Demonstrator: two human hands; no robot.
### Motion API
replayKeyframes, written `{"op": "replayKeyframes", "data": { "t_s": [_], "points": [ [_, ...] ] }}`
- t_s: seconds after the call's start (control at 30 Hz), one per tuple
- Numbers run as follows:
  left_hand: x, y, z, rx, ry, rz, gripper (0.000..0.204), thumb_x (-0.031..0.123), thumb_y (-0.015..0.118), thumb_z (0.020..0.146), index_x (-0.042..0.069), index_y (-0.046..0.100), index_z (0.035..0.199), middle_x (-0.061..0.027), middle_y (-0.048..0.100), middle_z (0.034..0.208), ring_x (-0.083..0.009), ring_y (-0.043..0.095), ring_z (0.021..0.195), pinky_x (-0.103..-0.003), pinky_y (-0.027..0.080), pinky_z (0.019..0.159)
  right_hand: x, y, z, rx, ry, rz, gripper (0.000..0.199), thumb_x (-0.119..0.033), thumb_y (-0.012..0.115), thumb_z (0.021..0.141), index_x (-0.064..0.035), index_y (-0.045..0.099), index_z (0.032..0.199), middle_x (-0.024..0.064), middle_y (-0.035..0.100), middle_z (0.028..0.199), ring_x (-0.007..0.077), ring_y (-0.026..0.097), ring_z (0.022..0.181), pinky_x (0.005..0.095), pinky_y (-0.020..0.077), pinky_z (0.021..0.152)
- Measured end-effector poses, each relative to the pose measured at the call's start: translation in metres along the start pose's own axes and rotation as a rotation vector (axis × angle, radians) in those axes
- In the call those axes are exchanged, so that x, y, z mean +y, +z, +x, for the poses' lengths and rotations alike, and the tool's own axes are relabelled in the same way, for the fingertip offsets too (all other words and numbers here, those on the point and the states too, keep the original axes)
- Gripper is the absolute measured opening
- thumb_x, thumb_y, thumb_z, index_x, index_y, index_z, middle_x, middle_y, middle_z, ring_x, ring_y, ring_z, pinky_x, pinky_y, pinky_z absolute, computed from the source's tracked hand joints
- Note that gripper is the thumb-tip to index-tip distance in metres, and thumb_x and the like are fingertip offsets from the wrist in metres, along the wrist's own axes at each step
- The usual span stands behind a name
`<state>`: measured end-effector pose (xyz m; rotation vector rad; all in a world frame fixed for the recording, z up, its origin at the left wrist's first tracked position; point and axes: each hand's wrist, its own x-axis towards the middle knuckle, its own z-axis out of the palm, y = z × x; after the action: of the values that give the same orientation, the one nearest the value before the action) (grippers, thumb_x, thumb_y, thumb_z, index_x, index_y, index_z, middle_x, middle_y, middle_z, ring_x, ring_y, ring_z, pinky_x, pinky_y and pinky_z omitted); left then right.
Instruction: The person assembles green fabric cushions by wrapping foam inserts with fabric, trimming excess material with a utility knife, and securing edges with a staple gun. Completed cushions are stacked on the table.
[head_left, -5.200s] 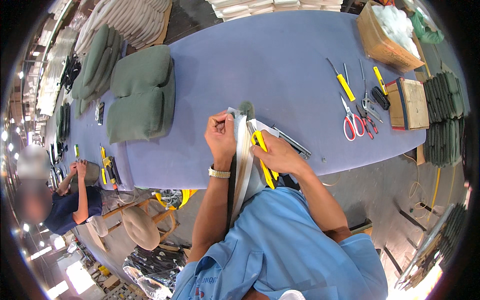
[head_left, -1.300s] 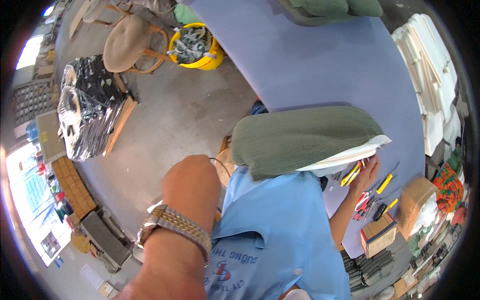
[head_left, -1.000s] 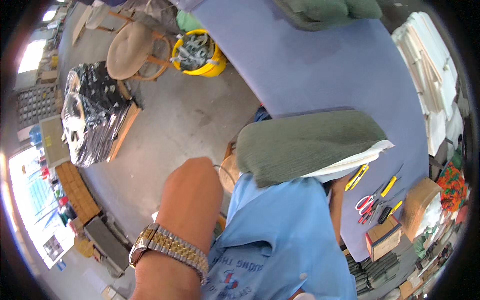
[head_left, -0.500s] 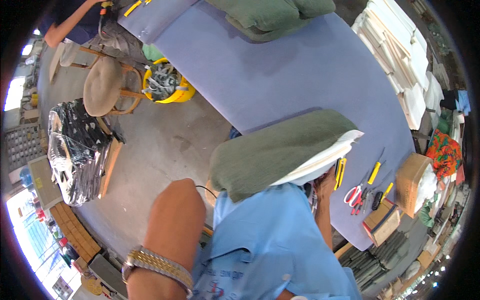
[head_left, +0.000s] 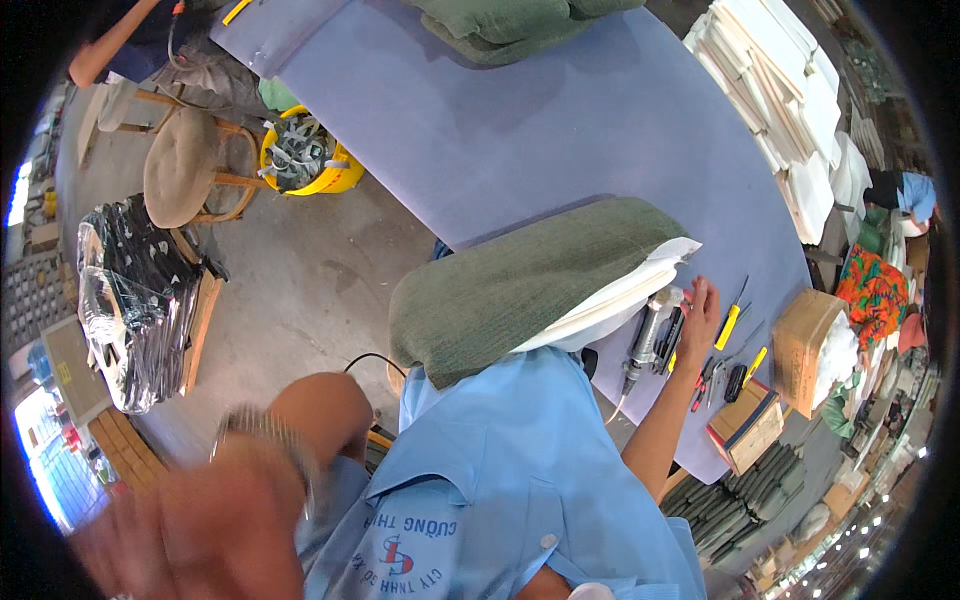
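A dark green fabric cushion cover (head_left: pixel 520 280) with white padding (head_left: pixel 610 298) showing along its open side lies across the table's near edge and against my blue shirt. Smeared by motion, my left hand (head_left: pixel 190 530) is raised at the lower left, below a metal watch, apart from the cushion; its fingers cannot be made out. To the right of the cushion my right hand (head_left: pixel 700 315) has its fingers stretched out at the red-tipped end of a silver air tool (head_left: pixel 648 335). That tool, with a thin hose at its lower end, lies beside a black-and-yellow cutter (head_left: pixel 670 345).
On the blue-grey table (head_left: pixel 560 130) lie a yellow-handled screwdriver (head_left: pixel 728 325), pliers (head_left: pixel 708 380) and another green cushion (head_left: pixel 520 25). Around it are a cardboard box (head_left: pixel 805 350), stacked white foam (head_left: pixel 760 90), a yellow bucket (head_left: pixel 335 180) and a stool (head_left: pixel 182 170). Another person's arm (head_left: pixel 110 45) shows far left.
My left hand has come into view at the lower left as that arm swung leftward. My right hand has moved out from behind the cushion, and the air tool now shows. The view shifted slightly.
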<state>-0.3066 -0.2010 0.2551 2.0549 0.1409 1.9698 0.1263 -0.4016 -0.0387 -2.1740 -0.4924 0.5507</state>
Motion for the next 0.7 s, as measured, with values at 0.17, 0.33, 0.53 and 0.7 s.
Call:
{"op": "replayKeyframes", "data": {
  "t_s": [0.17,0.33,0.53,0.7],
  "points": [
    [-0.08,-0.035,-0.164,-0.377,-0.963,0.659,0.054,0.035,0.067,0.102,-0.001,0.057,0.141,-0.0204,0.061,0.143,-0.0321,0.061,0.127,-0.042,0.047,0.105,-0.038,0.043,0.024,-0.263,0.27,0.395,0.068,-0.062,0.046,0.105,-0.006,0.055,0.142,0.01,0.066,0.131,0.0186,0.066,0.113,0.0344,0.0551,0.091],
    [-0.045,-0.067,-0.409,-0.049,-2.198,-0.087,0.072,0.05,0.068,0.098,-0.006,0.058,0.141,-0.0238,0.062,0.14,-0.0332,0.057,0.132,-0.042,0.044,0.111,-0.052,0.062,0.027,-0.481,0.278,0.739,0.066,-0.057,0.038,0.108,-0.0061,0.05,0.148,0.0115,0.063,0.138,0.0241,0.063,0.124,0.0406,0.0518,0.103],
    [-0.051,-0.03,-0.294,-0.011,-1.629,0.031,0.077,0.034,0.079,0.092,-0.004,0.047,0.151,-0.0175,0.057,0.144,-0.028,0.056,0.131,-0.039,0.041,0.114,-0.058,0.043,0.051,-0.573,-0.013,0.884,0.058,-0.044,0.046,0.106,-0.0032,0.051,0.147,0.0108,0.059,0.144,0.0255,0.054,0.134,0.0421,0.0394,0.115],
    [-0.076,-0.023,-0.204,-0.1,-1.297,-0.1,0.086,0.012,0.088,0.08,0.0,0.045,0.153,-0.0118,0.058,0.143,-0.0232,0.058,0.127,-0.037,0.045,0.11,-0.076,0.022,0.085,-0.45,-0.072,0.631,0.06,-0.049,0.042,0.108,-0.0048,0.049,0.148,0.0088,0.059,0.144,0.0209,0.054,0.13,0.0362,0.0383,0.108]
  ]
}}
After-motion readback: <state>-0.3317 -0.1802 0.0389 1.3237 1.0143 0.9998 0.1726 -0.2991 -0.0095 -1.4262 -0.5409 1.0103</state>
